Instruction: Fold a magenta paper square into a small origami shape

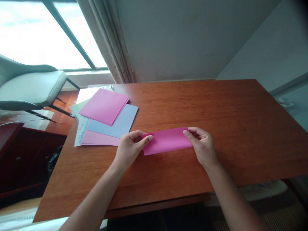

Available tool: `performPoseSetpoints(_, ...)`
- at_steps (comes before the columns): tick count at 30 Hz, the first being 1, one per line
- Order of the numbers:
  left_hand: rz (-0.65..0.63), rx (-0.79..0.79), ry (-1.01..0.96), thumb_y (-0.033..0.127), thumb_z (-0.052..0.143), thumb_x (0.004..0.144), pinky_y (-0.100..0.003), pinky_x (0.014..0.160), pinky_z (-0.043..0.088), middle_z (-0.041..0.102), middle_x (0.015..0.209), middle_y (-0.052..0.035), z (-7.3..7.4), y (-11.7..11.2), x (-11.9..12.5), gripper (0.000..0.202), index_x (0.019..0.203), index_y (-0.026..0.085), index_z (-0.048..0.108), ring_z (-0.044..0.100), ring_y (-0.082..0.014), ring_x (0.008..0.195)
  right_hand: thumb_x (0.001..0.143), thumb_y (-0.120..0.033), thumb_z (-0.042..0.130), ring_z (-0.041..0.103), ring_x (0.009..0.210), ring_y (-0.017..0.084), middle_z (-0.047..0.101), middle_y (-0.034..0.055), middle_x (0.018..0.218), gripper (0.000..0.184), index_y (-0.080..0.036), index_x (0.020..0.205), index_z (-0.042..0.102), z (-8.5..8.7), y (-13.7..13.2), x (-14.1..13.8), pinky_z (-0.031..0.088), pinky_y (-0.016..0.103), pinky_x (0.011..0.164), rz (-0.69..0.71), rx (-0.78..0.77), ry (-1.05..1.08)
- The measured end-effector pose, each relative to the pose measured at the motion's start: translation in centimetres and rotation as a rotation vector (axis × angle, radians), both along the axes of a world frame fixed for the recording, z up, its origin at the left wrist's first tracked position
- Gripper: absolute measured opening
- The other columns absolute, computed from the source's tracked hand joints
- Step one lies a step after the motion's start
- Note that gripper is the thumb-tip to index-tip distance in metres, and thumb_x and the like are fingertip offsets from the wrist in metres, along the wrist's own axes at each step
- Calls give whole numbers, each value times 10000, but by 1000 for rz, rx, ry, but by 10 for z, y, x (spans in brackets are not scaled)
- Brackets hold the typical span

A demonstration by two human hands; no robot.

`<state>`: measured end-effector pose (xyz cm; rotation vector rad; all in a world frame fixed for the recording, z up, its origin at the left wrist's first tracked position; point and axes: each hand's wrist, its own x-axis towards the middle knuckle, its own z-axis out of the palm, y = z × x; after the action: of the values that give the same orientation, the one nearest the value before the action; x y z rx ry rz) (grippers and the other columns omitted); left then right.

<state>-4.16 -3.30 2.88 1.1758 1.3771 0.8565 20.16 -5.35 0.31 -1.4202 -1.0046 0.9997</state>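
A bright pink sheet of paper (168, 141), long and narrow in shape, is held out level in front of me over the table. My left hand (131, 146) pinches its left end, thumb on top and fingers behind. At the right end, my right hand (203, 144) grips the upper corner between thumb and fingers. Just beyond my left hand lies a pile of paper: a pink folded sheet (104, 106) on top, a blue-grey sheet (120, 120) under it, and a paler pink sheet (98, 138) lower down.
The brown wooden table (216, 109) stretches away to the wall. A white chair (31, 83) stands at the left by the window, near a curtain (108, 38). A dark red cabinet (26, 157) is beside the table's left edge. Beneath the pile are whitish printed sheets (80, 131).
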Motion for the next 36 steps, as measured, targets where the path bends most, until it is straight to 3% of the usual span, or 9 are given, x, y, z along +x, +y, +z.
performPoseSetpoints(10, 6, -13, 11, 463, 801, 719, -177, 483, 331, 600, 593, 14, -2, 0, 0, 346, 675, 144, 672, 468, -80, 539, 792, -370, 774, 618, 698, 139, 726, -3, 759, 139, -242, 845, 777, 3, -1, 0, 492, 251, 633, 27, -7, 15)
performPoseSetpoints(21, -4, 16, 46, 479, 785, 739, -179, 473, 315, 574, 576, 16, -5, 0, -2, 367, 665, 141, 664, 446, -76, 531, 806, -379, 759, 525, 627, 112, 625, -20, 679, 159, -221, 797, 745, 4, 0, 0, 426, 235, 568, 52, -7, 30)
performPoseSetpoints(28, 57, 21, -101, 405, 827, 711, -188, 550, 430, 679, 714, -11, -5, 1, -1, 294, 803, 153, 708, 561, -101, 606, 795, -380, 766, 509, 613, 113, 616, -20, 663, 166, -219, 776, 730, 1, 1, 4, 412, 233, 552, 14, 1, 86)
performPoseSetpoints(36, 62, -14, -117, 402, 834, 698, -185, 533, 440, 701, 684, -15, -1, 0, 1, 286, 769, 150, 718, 577, -102, 579, 791, -389, 769, 500, 625, 124, 605, -16, 668, 177, -218, 784, 723, -1, 0, 7, 395, 243, 559, 9, 3, 81)
